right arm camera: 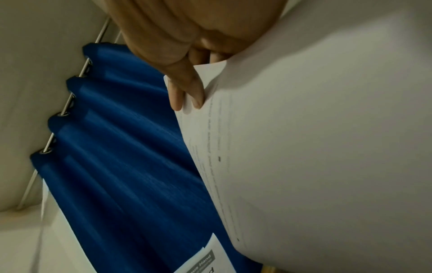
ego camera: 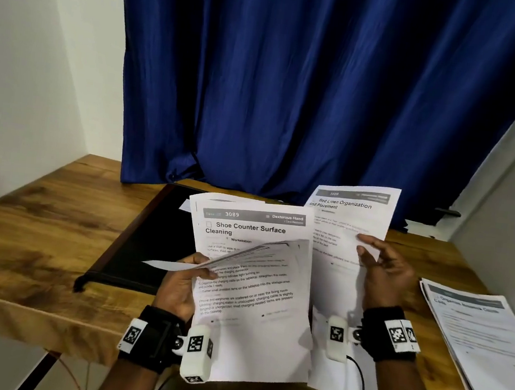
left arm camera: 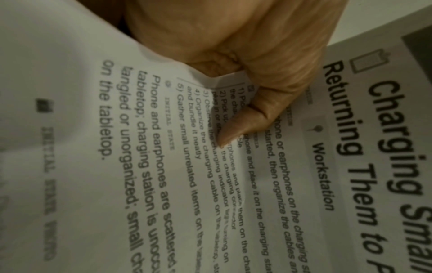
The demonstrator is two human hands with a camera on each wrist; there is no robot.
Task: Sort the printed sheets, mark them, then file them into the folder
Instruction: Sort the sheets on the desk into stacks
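My left hand [ego camera: 190, 278] grips a stack of printed sheets [ego camera: 252, 292] held up over the table's front edge. The front sheets droop forward and bare a page headed "Shoe Counter Surface Cleaning". In the left wrist view the thumb [left arm camera: 243, 125] presses on a page about charging small devices [left arm camera: 268, 175]. My right hand [ego camera: 376, 261] pinches one sheet [ego camera: 346, 226] headed "Bed Linen Organization and Placement", pulled off to the right of the stack. In the right wrist view, the fingertips [right arm camera: 187, 94] pinch that sheet's edge [right arm camera: 304, 147]. A black folder [ego camera: 153, 238] lies open on the table behind the stack.
A second pile of printed sheets [ego camera: 484, 349] lies flat at the table's right edge. A blue curtain [ego camera: 293, 87] hangs behind the wooden table [ego camera: 34, 222]. White walls stand on both sides. Cables run from the wrist cameras below the front edge.
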